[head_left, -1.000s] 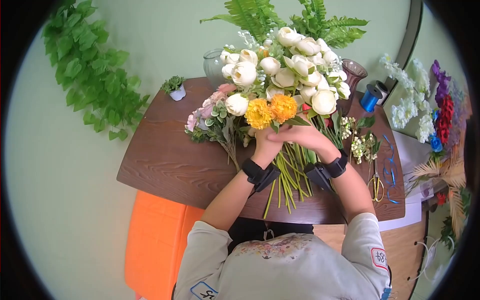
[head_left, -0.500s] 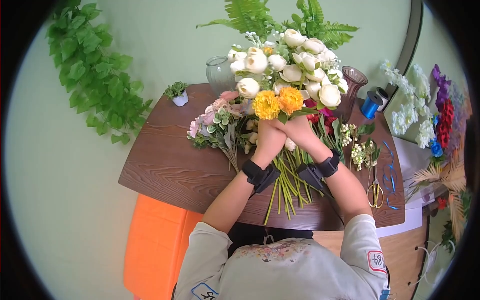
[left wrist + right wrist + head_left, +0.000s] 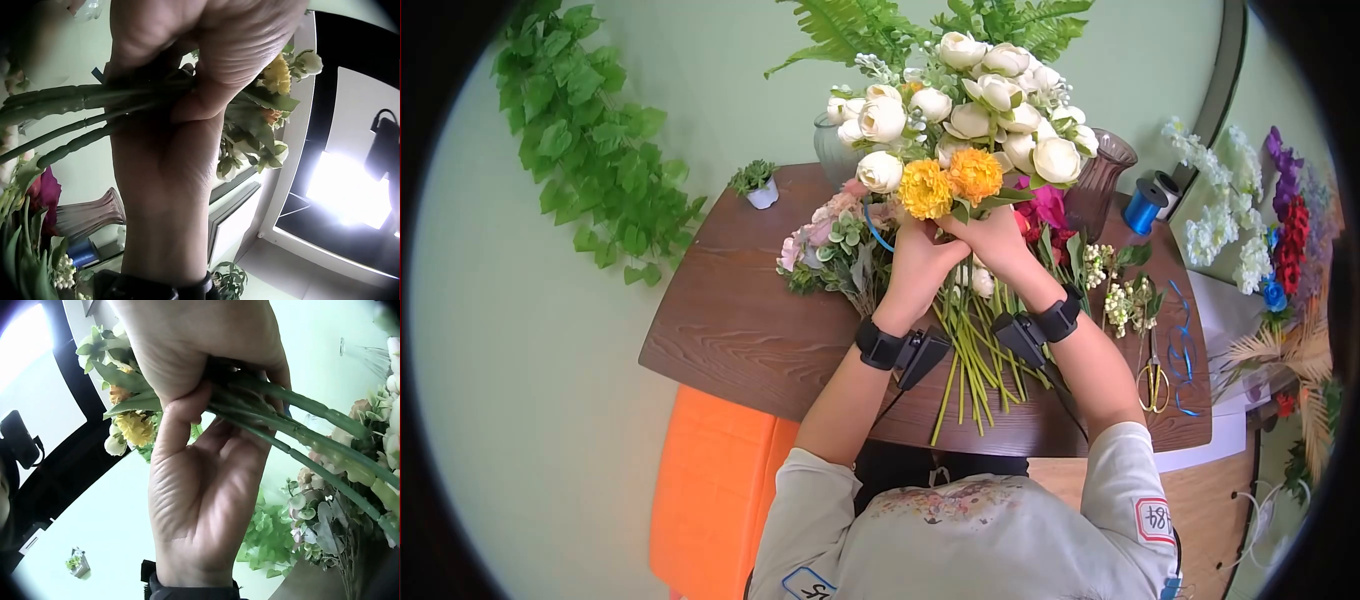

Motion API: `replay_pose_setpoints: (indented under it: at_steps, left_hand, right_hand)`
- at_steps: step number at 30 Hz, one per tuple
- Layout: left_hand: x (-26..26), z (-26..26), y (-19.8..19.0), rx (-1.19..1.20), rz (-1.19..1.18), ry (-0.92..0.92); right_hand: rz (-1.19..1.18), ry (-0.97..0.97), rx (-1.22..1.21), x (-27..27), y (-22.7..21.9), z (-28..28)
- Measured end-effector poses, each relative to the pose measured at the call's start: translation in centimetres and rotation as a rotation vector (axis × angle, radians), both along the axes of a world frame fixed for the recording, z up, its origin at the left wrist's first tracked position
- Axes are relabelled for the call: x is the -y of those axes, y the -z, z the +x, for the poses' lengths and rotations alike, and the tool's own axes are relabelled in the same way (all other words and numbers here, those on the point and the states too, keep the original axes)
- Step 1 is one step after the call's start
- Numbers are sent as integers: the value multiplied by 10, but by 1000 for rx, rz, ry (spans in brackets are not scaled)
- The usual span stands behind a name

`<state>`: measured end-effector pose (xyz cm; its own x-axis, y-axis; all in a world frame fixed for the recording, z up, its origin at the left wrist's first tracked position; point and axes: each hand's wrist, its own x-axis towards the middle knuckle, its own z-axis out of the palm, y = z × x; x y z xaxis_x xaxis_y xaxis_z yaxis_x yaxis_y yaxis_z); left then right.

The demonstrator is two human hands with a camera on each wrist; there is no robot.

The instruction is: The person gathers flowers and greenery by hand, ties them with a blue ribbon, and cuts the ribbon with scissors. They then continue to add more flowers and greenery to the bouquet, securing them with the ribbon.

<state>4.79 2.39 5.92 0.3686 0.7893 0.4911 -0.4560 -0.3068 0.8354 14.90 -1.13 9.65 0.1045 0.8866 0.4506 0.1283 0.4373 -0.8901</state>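
A bouquet of white flowers (image 3: pixel 969 121) and two orange blooms (image 3: pixel 925 189) stands raised over the table, its green stems (image 3: pixel 966 370) fanning downward. Just below the orange blooms, my left hand (image 3: pixel 915 268) and right hand (image 3: pixel 997 244) grip the stems from either side, thumbs close together. Beside my left hand curves a blue ribbon (image 3: pixel 874 228); which fingers hold it is hidden. In the right wrist view, my left hand (image 3: pixel 209 487) has its thumb in front of the stems (image 3: pixel 294 428) and fingers behind. The left wrist view shows my right hand (image 3: pixel 172 140) around them.
Pink flowers (image 3: pixel 808 246) lie left on the brown table (image 3: pixel 730 310), near a small potted plant (image 3: pixel 761 187). A glass vase (image 3: pixel 834 150), a purplish vase (image 3: pixel 1097 185) and a blue ribbon spool (image 3: pixel 1143 207) stand behind. Scissors (image 3: pixel 1153 385) and loose blue ribbon (image 3: pixel 1183 350) lie right.
The bouquet has shifted slightly up and left. My left hand has moved a little left, its wrist apart from the right one, and a blue ribbon loop now shows beside it.
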Motion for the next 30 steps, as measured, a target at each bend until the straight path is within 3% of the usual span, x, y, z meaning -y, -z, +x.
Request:
replay_pose_setpoints:
  at_steps: [3,7,9,10,11,13,14,15,17,19,20,24,26,28,30]
  left_hand:
    - [8,-6,-7,-56,-6,-68]
    - [5,-18,-13,-128,3,-194]
    - [-4,-26,-15,-206,34,-329]
    - [-5,-31,-19,-176,1,-320]
    - [-10,-34,-17,-176,0,-320]
    - [-18,-37,-13,-250,115,-207]
    - [-13,-38,-15,-291,66,-74]
    - [-12,-39,-14,-291,66,-75]
    - [-12,-40,-13,-560,303,-155]
    - [-7,-36,-18,-442,430,-180]
    - [-5,-34,-19,-322,552,-204]
    - [-8,-31,-7,-472,553,-223]
    - [-5,-32,-10,-599,398,-148]
    - [-2,-30,-10,-581,423,-164]
    - [1,-30,-14,-564,448,-179]
  right_hand:
    - [18,18,-113,-5,8,-3]
    - [-3,102,-17,-8,14,6]
    - [-223,204,227,-3,6,9]
    - [91,170,217,-8,16,8]
    - [91,170,217,-11,21,12]
    - [-215,217,613,-13,27,20]
    - [-214,217,613,-14,30,21]
    - [-167,215,624,-15,34,21]
    - [-119,214,635,-13,33,18]
    - [-120,96,283,-9,27,13]
    - [-122,94,282,-8,25,10]
    - [-71,78,206,-6,24,4]
    - [-111,70,176,-6,24,4]
    - [-366,116,379,-6,21,6]
    - [-276,100,373,0,13,4]
